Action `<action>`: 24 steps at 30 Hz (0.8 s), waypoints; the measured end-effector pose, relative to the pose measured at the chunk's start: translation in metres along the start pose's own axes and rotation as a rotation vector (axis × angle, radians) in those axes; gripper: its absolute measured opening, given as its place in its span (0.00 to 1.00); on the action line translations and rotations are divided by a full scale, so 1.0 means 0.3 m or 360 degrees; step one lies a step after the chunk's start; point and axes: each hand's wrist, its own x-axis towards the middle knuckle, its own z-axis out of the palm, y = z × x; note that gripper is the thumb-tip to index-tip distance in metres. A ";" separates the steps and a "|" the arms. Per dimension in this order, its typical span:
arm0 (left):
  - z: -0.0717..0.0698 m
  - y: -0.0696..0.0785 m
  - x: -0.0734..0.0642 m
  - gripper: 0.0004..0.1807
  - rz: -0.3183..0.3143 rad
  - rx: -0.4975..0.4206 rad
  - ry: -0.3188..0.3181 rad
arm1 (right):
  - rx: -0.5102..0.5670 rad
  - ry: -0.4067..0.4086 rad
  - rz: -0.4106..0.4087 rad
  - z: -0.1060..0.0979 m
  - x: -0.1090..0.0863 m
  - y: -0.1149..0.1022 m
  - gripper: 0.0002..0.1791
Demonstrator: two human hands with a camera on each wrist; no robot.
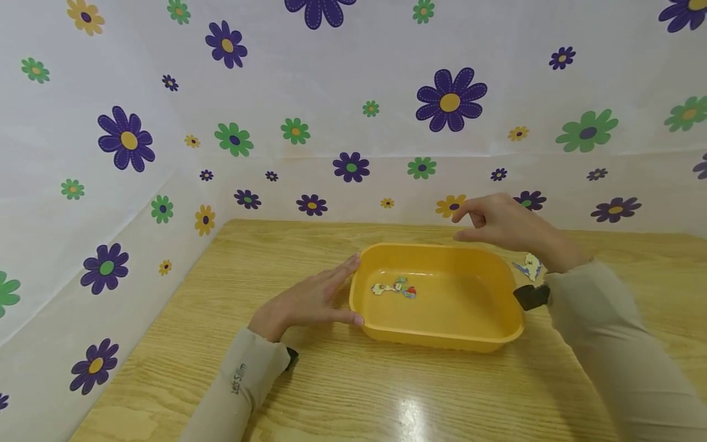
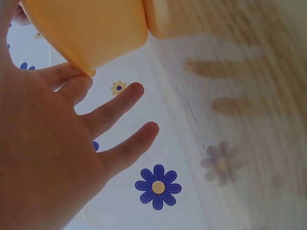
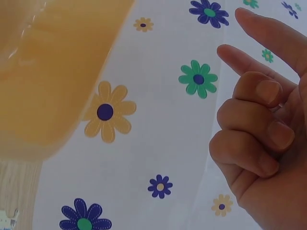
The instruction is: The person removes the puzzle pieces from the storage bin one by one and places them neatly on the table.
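Contact with the rim of a yellow basin [image 1: 436,339] is made by the left hand [image 1: 304,306]: its fingers are spread, the thumb laid at the near-left corner and the forefinger at the far-left one, with the rim touched rather than gripped. The basin is set on the table [image 1: 182,331], near the far edge, from which it is separated by a narrow strip of wood; a wider stretch is left towards the left edge, and more wood is seen in front. The right hand [image 1: 504,221] is raised by the basin's far-right corner, released, thumb and forefinger held apart, the other three fingers folded towards the palm. Small cutouts [image 1: 409,288] are placed inside the basin, towards its left end. Another cutout [image 1: 531,268] is laid on the table just right of the basin, beside the right sleeve [image 1: 596,313]. Both visible edges are bordered by flowered cloth [image 1: 331,80].
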 end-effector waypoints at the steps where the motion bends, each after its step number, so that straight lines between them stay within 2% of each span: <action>1: 0.000 0.000 0.000 0.61 0.0000 0.0000 0.0000 | 0.0010 -0.0007 -0.0005 0.005 0.005 -0.004 0.15; 13: 0.002 0.006 0.003 0.62 -0.0023 -0.0040 -0.0022 | 0.0056 -0.0142 -0.0126 0.079 0.063 -0.040 0.12; 24: 0.000 0.000 0.004 0.63 -0.0036 -0.0025 -0.0031 | 0.0105 -0.0281 -0.0209 0.141 0.097 -0.032 0.11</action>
